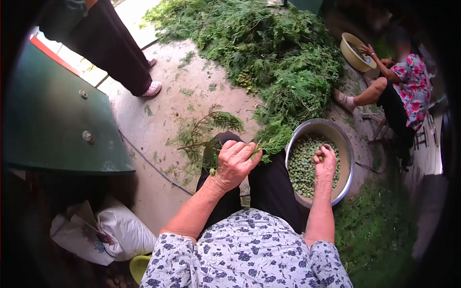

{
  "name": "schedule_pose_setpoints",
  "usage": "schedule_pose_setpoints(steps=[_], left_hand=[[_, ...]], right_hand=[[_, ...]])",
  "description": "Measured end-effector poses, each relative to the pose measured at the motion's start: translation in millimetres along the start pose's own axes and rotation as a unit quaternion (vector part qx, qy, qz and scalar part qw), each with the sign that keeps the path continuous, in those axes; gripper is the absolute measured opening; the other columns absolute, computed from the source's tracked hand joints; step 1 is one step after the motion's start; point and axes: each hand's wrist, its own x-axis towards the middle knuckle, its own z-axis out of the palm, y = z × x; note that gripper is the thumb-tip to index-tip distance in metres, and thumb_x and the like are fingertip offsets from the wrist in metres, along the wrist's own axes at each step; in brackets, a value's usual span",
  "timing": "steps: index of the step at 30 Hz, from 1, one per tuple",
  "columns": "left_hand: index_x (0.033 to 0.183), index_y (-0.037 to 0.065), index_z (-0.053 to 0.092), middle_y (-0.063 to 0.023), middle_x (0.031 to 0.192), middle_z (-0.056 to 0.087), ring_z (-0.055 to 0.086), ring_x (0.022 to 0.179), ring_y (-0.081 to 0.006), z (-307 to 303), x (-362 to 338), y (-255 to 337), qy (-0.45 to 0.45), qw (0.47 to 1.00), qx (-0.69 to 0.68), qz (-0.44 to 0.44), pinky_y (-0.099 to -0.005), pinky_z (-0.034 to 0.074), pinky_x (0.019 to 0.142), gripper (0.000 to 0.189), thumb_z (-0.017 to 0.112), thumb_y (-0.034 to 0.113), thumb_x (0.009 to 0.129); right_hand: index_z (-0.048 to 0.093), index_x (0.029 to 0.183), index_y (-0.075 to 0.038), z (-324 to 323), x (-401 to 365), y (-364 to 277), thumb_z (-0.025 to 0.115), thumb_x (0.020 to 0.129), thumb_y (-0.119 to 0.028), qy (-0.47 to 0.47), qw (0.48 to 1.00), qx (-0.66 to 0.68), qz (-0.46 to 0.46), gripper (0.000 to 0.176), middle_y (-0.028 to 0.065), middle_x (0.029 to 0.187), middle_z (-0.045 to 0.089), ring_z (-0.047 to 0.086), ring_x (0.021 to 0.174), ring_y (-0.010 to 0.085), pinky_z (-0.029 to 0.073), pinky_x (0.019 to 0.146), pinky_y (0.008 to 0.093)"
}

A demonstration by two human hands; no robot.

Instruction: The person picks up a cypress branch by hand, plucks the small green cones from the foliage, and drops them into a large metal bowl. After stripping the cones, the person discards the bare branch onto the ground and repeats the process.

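My left hand is closed round a leafy conifer branch above my lap. Its woody stem sticks out to the left of the fist, and green sprays show on both sides. A small green cone hangs just below that hand. Over the metal basin on my right, my right hand is held with its fingers curled in. Whatever those fingers hold, if anything, is hidden. Many small green cones lie inside the basin, beneath the hand.
A large heap of cut conifer branches lies ahead, with more greenery at right. Another person sits by a yellow basin; someone stands at upper left. A green metal object, cable and white sacks are left.
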Motion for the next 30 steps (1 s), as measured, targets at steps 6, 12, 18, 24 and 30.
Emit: schedule_pose_setpoints(steps=[6,12,18,24,30], left_hand=[[0.084,0.010,0.061,-0.0054,0.090,0.061,0.056,0.071,-0.0159,7,-3,-5,0.007,1.000,0.002,0.008,-0.0311,0.043,0.064,0.020,0.063,0.011,0.065],[0.081,0.010,0.062,-0.0036,0.089,0.060,0.054,0.072,-0.0148,7,-2,-6,-0.032,0.999,-0.004,-0.002,-0.0303,0.042,0.063,0.018,0.061,0.014,0.064],[0.084,0.010,0.062,-0.0033,0.088,0.060,0.055,0.073,-0.0155,10,-3,-8,-0.040,0.999,-0.017,-0.020,-0.0310,0.042,0.066,0.020,0.060,0.013,0.064],[0.089,0.009,0.063,-0.0070,0.089,0.060,0.058,0.075,-0.0197,13,-4,-4,-0.021,0.997,-0.050,-0.049,-0.0344,0.043,0.065,0.028,0.060,0.006,0.061],[0.109,0.010,0.059,-0.0108,0.108,0.056,0.057,0.090,-0.0244,2,0,4,-0.020,0.995,-0.048,-0.083,-0.0363,0.043,0.076,0.046,0.059,0.005,0.063]], right_hand=[[0.059,0.100,-0.003,-71,26,7,0.068,0.079,-0.036,0.250,0.946,-0.191,-0.075,0.040,0.0020,0.078,0.056,0.050,0.063,0.0106,0.042,0.052,0.0244],[0.059,0.101,0.000,-188,77,54,0.063,0.082,-0.020,0.254,0.909,-0.258,-0.207,0.028,0.0022,0.081,0.054,0.049,0.070,0.0088,0.039,0.055,0.0220],[0.055,0.107,0.000,-84,29,43,0.054,0.087,-0.010,0.131,0.959,-0.242,-0.072,0.022,0.0040,0.082,0.058,0.055,0.067,0.0102,0.044,0.056,0.0210],[0.051,0.116,-0.002,94,-93,-4,0.052,0.073,0.008,-0.295,0.795,-0.417,-0.326,0.044,0.0133,0.117,0.054,0.049,0.115,0.0240,0.035,0.099,0.0326],[0.058,0.102,0.001,121,-101,23,0.051,0.065,0.008,-0.400,0.681,-0.470,-0.393,0.038,0.0153,0.112,0.057,0.047,0.117,0.0328,0.029,0.104,0.0431]])
